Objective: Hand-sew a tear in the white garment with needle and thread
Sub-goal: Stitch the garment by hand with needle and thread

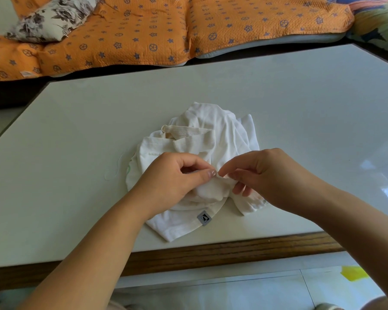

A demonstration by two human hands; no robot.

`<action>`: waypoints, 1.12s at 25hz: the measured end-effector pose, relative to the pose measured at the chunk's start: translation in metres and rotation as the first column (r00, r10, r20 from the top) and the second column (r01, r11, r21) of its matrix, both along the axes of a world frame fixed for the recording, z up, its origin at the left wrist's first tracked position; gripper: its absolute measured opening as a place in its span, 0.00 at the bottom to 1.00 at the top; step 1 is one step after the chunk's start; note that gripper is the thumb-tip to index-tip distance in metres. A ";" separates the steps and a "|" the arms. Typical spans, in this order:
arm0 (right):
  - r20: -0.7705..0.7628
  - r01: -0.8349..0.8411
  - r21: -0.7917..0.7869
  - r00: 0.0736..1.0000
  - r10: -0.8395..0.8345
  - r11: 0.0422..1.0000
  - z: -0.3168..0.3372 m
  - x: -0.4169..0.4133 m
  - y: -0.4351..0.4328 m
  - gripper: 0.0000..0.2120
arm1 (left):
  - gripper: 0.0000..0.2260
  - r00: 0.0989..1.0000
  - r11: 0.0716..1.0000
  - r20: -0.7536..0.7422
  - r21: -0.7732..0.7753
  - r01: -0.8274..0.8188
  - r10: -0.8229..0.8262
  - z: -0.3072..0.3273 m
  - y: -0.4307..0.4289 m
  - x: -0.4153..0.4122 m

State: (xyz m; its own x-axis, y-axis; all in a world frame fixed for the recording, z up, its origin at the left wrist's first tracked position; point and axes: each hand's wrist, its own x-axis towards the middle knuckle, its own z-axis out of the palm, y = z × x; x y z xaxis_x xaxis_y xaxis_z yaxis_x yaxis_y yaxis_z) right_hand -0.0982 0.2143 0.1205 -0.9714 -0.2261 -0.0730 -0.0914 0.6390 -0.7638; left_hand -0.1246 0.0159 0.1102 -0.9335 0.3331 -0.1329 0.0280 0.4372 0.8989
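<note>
White garment (213, 130) lies bunched on the white table (76, 135), centre, close to the near wooden edge. A grey label (204, 218) shows on its near hem.

Left hand (170, 179): fingers curled, thumb and forefinger pinching a raised fold of the cloth. Right hand (267, 173): fingertips drawn together on the same fold, just right of the left thumb. Whether a needle sits between them cannot be told; none is visible.

A pale thread (115, 168) loops faintly on the table just left of the garment.

Handling, judged: thin, soft knit, light and limp. It will not hold a shape and slides easily on the glossy top. Best taken in a pinch either side of the tear, the cloth kept lightly taut between both hands; hard pulling could widen the tear.

Far side: orange patterned sofa cover (143, 32), floral cushion (54, 19) at far left.
</note>
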 end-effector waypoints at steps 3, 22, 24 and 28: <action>-0.049 -0.008 0.009 0.999 0.009 1.000 -0.001 0.001 -0.002 0.21 | 0.05 0.998 0.999 0.069 0.036 -0.011 0.008 0.000 -0.001 -0.002; -0.171 0.016 -0.126 0.985 -0.038 0.992 -0.012 0.012 -0.013 0.06 | 0.11 0.939 0.971 0.342 0.236 -0.041 -0.044 -0.003 0.004 -0.001; -0.141 0.103 -0.193 0.981 -0.132 0.976 -0.007 0.009 -0.013 0.05 | 0.12 0.937 0.972 0.349 0.228 -0.057 -0.027 -0.001 0.004 0.000; 0.103 0.319 -0.584 0.941 -0.321 0.747 0.005 -0.010 0.003 0.06 | 0.10 0.928 0.970 0.371 0.215 -0.112 0.025 0.001 0.002 0.000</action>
